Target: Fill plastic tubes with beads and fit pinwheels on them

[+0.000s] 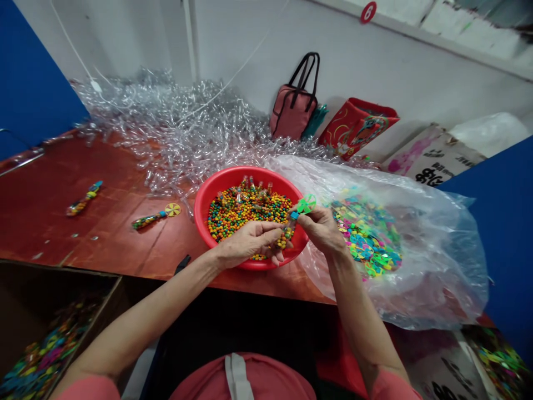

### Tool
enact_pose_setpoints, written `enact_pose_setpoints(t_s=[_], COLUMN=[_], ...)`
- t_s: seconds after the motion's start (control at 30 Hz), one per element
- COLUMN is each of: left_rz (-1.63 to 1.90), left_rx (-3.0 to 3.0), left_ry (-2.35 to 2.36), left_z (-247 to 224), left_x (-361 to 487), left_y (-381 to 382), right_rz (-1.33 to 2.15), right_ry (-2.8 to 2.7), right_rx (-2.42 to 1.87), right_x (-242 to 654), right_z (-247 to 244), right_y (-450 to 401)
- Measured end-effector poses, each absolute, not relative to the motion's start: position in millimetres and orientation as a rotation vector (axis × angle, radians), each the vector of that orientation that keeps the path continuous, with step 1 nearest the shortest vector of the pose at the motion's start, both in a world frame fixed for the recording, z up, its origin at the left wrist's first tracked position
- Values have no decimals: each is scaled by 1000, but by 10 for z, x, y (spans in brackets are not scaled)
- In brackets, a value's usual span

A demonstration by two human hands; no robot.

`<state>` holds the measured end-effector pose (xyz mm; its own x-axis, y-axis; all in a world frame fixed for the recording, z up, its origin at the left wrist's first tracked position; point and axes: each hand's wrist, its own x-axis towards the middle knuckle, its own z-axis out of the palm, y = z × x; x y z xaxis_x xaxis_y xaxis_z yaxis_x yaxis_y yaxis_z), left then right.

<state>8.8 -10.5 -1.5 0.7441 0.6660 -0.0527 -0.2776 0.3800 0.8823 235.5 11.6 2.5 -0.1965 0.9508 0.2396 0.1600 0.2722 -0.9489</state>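
Over the right side of a red basin [202, 191], my left hand [250, 241] is closed round a small clear tube [285, 238] partly filled with colored candies. My right hand [322, 229] pinches a cap with a green pinwheel [307, 204] and a blue base at the tube's upper end. Whether the cap is fully seated I cannot tell. Below them the basin holds many round candies [237, 222] in yellow, orange, green and blue. Several clear tubes [250, 191] stick up from the candies at the back.
Capped candy tubes [150, 220] lie on the red table [108, 244] at left. Empty clear tubes [187, 128] are heaped behind. A plastic bag [437, 261] with colorful pinwheel caps [370, 239] lies at right. A pink bag [291, 111] and red bag [353, 125] stand by the wall.
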Motion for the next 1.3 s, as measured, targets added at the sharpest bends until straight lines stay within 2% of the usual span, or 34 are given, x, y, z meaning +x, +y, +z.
enact_pose_setpoints(t_s=[0.27,0.5,0.7,1.0,1.1,1.3], left_rz=[621,987,928,1444,1285,1011], left_rx=[1062,1517,1416,1312,1075,883], left_ry=[489,890,782,1305,1080,629], left_z=[-8,29,27,130,31,-78], left_x=[106,176,174,-1143,-1142,-465], left_y=[-164,-145,-157,-300,-391,-451], right_rz=[1037,919,1051,647,637,886], right_ry=[-1778,-1695,-1677,-1558,-1523,-1730], right_rx=[-933,-965,-985,-1269,-1277,-1034], right_x=[2320,2271,2314,2923,2821,2068], right_z=[154,102,21,-80,-119,4], right_y=[86,18,46,129,111,-110])
